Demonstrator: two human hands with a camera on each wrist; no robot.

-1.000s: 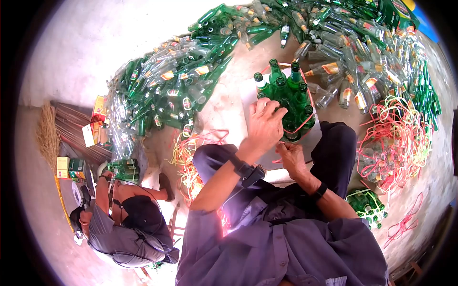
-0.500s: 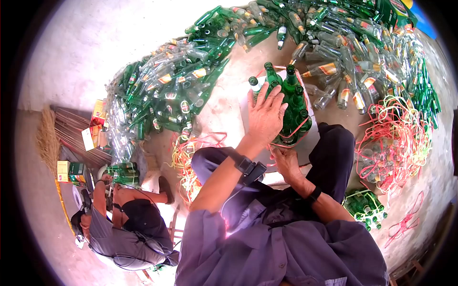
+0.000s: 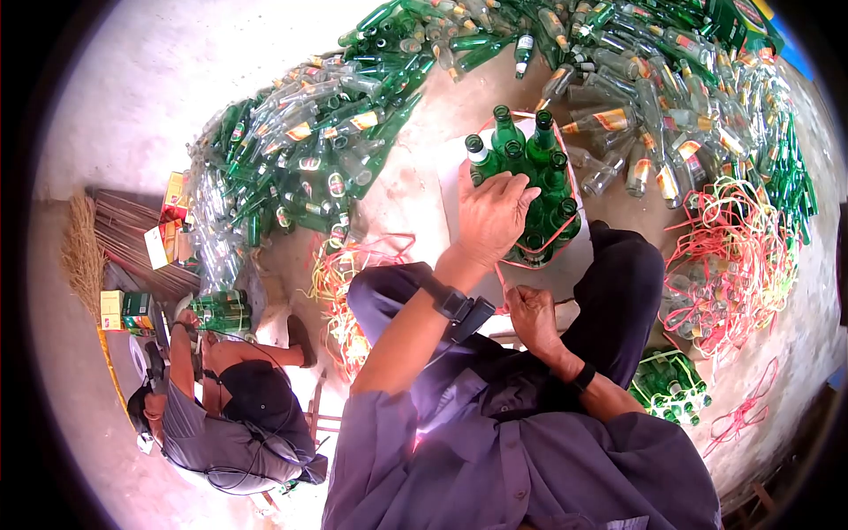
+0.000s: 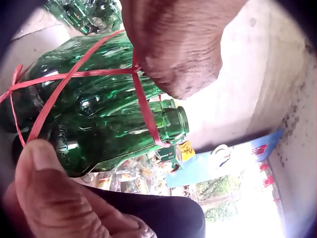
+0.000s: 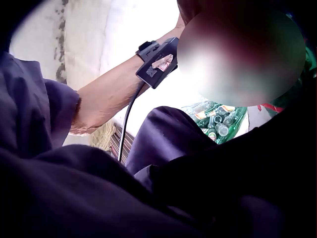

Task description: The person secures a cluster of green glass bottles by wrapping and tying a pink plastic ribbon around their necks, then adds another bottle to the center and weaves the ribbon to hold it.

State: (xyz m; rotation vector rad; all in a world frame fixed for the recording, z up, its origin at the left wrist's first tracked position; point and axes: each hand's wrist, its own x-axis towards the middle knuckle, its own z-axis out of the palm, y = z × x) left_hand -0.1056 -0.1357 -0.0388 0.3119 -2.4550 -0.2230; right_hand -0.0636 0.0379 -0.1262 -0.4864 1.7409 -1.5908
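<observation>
A cluster of green glass bottles [image 3: 508, 132] stands upright in front of me, with red plastic string [image 4: 104, 73] passed around and across it. My left hand [image 3: 493, 212] lies over the near left bottles at neck height, its fingertips bent down among the necks. Whether those fingers grip the string, I cannot tell. Lower down and to the right, my right hand [image 3: 534, 316] pinches a red strand that runs up to the bottles; its thumb [image 4: 44, 163] shows large in the left wrist view. A dark blurred patch covers much of the right wrist view.
Heaped glass bottles [image 3: 336, 132] curve around the far side. Tangled string [image 3: 733, 247] lies at the right, more string [image 3: 344, 291] at the left. A tied bottle bundle [image 3: 667, 384] sits right of my knee. Another person [image 3: 230, 415] handles bottles at the left, near a broom [image 3: 81, 256].
My left hand's fingers lay flat and spread over the bottles half a second ago; now they are bent. My right hand has drawn slightly down, away from the bottles, with the red strand.
</observation>
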